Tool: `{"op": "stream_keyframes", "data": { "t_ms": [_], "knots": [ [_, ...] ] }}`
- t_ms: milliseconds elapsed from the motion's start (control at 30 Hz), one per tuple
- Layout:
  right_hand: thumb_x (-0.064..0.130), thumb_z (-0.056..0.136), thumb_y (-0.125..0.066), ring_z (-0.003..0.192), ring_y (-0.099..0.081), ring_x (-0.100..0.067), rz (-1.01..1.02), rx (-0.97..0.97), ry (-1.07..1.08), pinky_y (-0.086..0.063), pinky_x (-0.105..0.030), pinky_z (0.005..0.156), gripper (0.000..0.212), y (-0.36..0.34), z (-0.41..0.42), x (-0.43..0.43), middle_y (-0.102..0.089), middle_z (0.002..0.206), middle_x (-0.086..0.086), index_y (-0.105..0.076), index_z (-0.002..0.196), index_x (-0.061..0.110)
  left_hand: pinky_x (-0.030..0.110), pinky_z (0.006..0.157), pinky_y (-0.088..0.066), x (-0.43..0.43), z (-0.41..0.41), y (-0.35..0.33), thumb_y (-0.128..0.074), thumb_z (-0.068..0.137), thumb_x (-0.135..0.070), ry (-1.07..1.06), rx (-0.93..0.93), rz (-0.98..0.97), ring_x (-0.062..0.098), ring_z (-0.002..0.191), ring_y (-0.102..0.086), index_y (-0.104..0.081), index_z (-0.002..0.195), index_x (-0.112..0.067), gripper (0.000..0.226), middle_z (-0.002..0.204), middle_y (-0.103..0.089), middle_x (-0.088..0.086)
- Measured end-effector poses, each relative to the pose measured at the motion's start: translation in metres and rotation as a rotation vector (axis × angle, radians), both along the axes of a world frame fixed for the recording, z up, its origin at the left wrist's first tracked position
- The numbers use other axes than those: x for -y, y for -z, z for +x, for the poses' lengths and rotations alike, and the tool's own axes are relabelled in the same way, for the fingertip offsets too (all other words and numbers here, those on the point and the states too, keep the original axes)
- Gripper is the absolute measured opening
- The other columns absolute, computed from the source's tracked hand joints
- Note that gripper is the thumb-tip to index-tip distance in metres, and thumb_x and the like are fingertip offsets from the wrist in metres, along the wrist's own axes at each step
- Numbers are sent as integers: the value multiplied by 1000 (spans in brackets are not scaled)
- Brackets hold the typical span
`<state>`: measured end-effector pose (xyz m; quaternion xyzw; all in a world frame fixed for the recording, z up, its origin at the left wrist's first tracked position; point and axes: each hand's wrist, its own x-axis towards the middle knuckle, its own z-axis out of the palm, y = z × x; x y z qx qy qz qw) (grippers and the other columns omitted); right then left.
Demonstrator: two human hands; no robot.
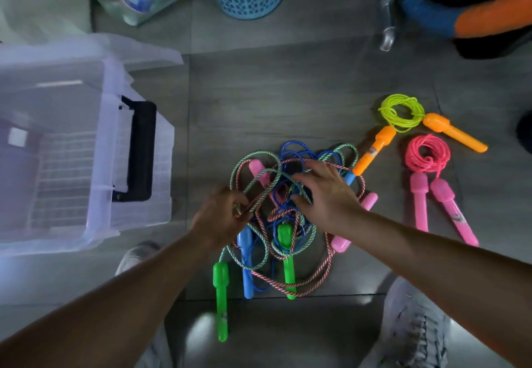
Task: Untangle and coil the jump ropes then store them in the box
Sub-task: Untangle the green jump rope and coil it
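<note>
On the floor (288, 94), the tangled jump ropes (285, 235) lie just right of the clear box (106, 151). The left hand (218, 217) pinches a braided strand at the tangle's left edge. The right hand (325, 194) spreads over its top, and whether it grips anything is unclear. A coiled yellow rope (401, 112) and a coiled pink rope (427, 153) sit further right.
</note>
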<state>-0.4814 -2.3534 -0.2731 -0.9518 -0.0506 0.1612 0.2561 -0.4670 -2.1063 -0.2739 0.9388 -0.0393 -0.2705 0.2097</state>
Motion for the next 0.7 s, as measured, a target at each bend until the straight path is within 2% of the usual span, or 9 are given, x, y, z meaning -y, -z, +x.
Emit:
{"op": "stream_keyframes", "data": {
  "t_ms": [100, 133, 200, 267, 367, 433, 533, 633, 700],
  "knots": [
    [47, 90, -63, 132, -38, -27, 41, -90, 15, -39, -44, 109, 53, 1, 18, -16, -44, 139, -3, -55, 139, 29, 29, 90, -39, -7, -1, 3, -78, 77, -45, -8, -25, 38, 12, 110, -34, -71, 101, -35, 27, 112, -40, -3],
    [49, 90, -62, 134, -35, -26, 29, -127, 7, -39, -45, 109, 55, 2, 23, -21, -44, 138, -2, -52, 141, 30, 29, 91, -40, -7, -3, 4, -75, 77, -51, -10, -73, 60, 12, 111, -34, -71, 97, -37, 25, 110, -39, -3],
    [49, 91, -61, 135, -32, -27, -11, -198, -24, -39, -45, 109, 56, 4, 29, -29, -47, 135, -4, -50, 143, 30, 33, 88, -49, -4, -5, 9, -62, 72, -63, -3, -145, 59, 18, 107, -51, -67, 83, -40, 26, 103, -51, -2],
    [45, 90, -64, 134, -35, -27, -8, -234, -42, -40, -43, 107, 54, 5, 31, -31, -50, 134, -5, -51, 140, 27, 32, 75, -55, -1, -7, 8, -61, 77, -55, -43, -205, 30, 22, 88, -65, -65, 77, -39, 16, 92, -65, 0],
    [36, 89, -69, 124, -50, -26, 27, -203, -47, -43, -32, 95, 43, 4, 29, -25, -59, 126, -6, -60, 128, 21, 23, 60, -45, -5, -8, 9, -64, 90, -31, -124, -186, 9, 18, 77, -68, -73, 80, -29, 14, 76, -68, -4],
    [36, 89, -68, 113, -57, -23, 43, -237, -38, -41, -27, 85, 39, 0, 29, -20, -61, 121, -5, -63, 125, 21, 25, 67, -54, -10, -11, 1, -64, 92, -30, -158, -126, -56, 12, 76, -69, -78, 93, -28, 14, 83, -75, -7],
    [49, 86, -65, 106, -56, -17, 16, -284, -118, -40, -26, 84, 47, -18, 26, -15, -55, 120, -2, -60, 130, 33, 28, 77, -59, -18, -14, -22, -67, 92, -32, -160, -81, -196, 3, 78, -70, -77, 103, -31, 15, 93, -77, -11],
    [44, 85, -68, 110, -52, -12, 27, -290, -249, -38, -22, 91, 54, -58, 20, -14, -50, 120, 6, -52, 136, 45, 28, 78, -57, -18, -17, -60, -70, 90, -21, -163, -44, -302, 5, 81, -67, -74, 98, -31, 14, 92, -74, -9],
    [45, 83, -68, 116, -50, -7, 62, -284, -286, -40, -21, 100, 65, -100, 18, -17, -48, 129, 11, -41, 143, 51, 31, 72, -58, -15, -21, -93, -71, 88, -19, -156, -24, -348, 9, 77, -66, -61, 91, -34, 18, 85, -69, -9]
  ]
}}
